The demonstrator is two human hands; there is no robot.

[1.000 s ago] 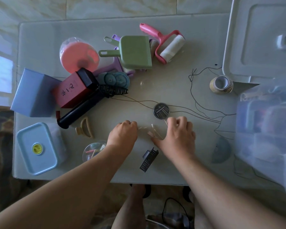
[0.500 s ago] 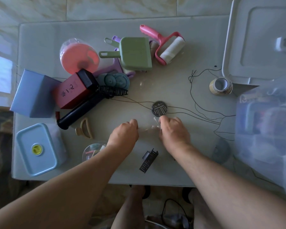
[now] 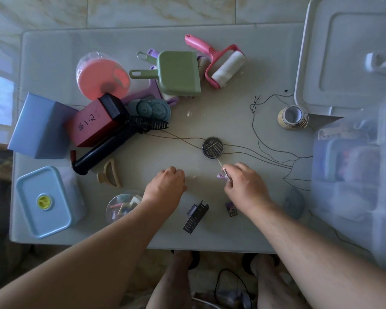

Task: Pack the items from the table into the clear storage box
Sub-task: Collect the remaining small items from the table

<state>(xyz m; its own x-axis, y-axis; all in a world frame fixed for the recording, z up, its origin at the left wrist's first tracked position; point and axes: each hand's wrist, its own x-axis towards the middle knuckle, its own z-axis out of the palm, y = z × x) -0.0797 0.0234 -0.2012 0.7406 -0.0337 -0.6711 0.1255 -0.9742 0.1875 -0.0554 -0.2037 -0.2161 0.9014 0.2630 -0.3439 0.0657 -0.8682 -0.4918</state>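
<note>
Right hand (image 3: 245,186) grip pinched on blurred small purple item (image 3: 222,176); left hand (image 3: 166,185) curled, contents hidden.

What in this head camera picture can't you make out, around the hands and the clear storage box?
- Left hand, head view: fingers curl under the knuckles, so anything held is hidden.
- Right hand: pinches small purple pieces; too small to identify.
- Clear storage box: blurred, cut off by the right edge; contents are only coloured smears.
- Round needle case: its lettering is too small to read.
</note>
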